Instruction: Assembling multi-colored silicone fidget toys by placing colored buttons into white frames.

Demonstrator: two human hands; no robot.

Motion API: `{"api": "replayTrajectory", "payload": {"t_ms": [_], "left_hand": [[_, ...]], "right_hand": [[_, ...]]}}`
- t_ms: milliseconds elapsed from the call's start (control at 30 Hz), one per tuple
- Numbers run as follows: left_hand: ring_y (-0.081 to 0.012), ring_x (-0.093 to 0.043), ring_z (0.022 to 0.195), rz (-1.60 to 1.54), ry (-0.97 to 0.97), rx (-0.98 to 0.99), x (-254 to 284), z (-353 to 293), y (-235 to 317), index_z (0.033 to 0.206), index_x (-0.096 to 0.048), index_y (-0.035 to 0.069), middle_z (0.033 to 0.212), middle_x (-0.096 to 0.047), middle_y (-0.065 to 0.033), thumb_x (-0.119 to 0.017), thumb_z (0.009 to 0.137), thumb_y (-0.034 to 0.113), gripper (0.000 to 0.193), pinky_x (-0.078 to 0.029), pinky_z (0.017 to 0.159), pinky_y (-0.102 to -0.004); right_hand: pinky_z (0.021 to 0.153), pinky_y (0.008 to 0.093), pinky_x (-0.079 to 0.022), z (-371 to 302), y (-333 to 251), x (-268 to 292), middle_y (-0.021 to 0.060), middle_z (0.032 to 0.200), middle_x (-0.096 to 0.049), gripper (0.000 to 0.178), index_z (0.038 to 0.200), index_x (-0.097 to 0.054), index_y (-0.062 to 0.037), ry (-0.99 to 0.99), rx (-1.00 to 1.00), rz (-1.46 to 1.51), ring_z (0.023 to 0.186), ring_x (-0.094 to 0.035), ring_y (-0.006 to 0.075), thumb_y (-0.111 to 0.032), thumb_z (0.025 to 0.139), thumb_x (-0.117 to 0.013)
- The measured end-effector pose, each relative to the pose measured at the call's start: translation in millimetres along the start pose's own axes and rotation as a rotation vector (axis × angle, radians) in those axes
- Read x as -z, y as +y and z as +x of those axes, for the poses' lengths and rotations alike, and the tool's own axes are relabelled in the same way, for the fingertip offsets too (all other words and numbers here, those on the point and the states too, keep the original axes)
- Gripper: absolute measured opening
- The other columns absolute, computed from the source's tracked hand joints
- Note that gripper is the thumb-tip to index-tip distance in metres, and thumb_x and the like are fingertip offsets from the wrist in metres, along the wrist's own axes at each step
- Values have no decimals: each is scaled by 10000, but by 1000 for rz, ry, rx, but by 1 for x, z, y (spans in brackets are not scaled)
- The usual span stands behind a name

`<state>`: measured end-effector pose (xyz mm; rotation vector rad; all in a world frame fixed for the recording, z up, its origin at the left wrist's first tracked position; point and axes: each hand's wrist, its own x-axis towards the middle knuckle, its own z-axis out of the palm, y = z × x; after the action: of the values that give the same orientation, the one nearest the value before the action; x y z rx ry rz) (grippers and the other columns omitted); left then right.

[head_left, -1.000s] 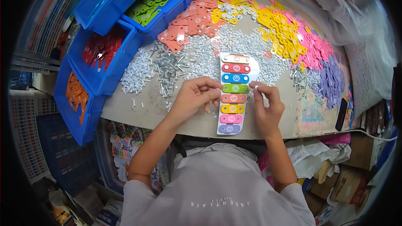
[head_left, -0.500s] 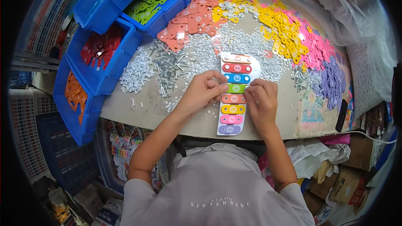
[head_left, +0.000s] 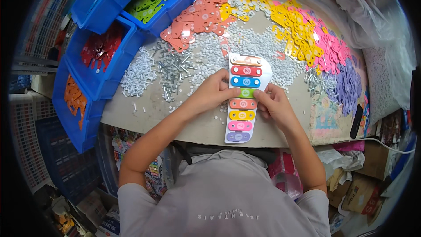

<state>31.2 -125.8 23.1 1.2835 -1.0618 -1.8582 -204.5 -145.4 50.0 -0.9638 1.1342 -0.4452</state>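
A toy xylophone [head_left: 266,71] lies upright in front of me: a white board with a row of coloured metal bars. My left hand [head_left: 215,92] grips its left edge, thumb on the left end of the green bar [head_left: 247,93], the other fingers partly hidden. From the right edge, my right hand [head_left: 276,104] holds the board with its thumb at the green bar's right end and fingers curled under. White caps sit in the ends of the red bar [head_left: 247,71] and the blue bar [head_left: 245,82]; bars below the green one show bare holes.
Piles of white caps [head_left: 258,39], white pins [head_left: 139,72] and metal screws [head_left: 173,68] cover the table. Salmon bars [head_left: 197,19], yellow bars [head_left: 298,30], pink bars [head_left: 331,48] and purple bars [head_left: 349,85] lie beyond. Blue bins [head_left: 125,68] stand at left.
Both thumbs have come down onto the green bar's ends, and my fingers have gone round the board's edges. The xylophone has shifted slightly left.
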Motion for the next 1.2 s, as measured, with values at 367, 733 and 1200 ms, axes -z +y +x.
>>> {"api": "replayTrajectory", "payload": {"t_ms": [367, 733, 1200], "left_hand": [[-50, -589, 637, -48, 110, -68, -7, -4, 4, 1070, -563, -22, 726, -682, -42, -711, 915, 82, 238, -421, 543, -229], [-35, -404, 562, 321, 528, -258, -12, -80, -7, 1152, -693, 22, 603, -479, 20, -701, 951, 141, 233, -341, 514, -244], [-300, -628, 886, 1063, 1106, -477, 102, -99, 20, 931, -727, 29, 890, -661, -105, -700, 888, 105, 91, -494, 794, -405]], "right_hand": [[418, 208, -348, 0, 13, -13, -36, 641, -528, 209, 1061, -553, -33, 87, 119, -9, 476, -475, 46, -227, 1022, -621], [745, 326, -468, -52, 39, 108, 101, 1023, -638, 166, 1072, -640, -6, 1174, 578, -906, 894, -578, 193, -147, 1005, -584], [848, 397, -475, -72, 75, 198, 159, 967, -637, 124, 1030, -628, 19, 1218, 478, -1212, 933, -595, 329, -92, 980, -601]]}}
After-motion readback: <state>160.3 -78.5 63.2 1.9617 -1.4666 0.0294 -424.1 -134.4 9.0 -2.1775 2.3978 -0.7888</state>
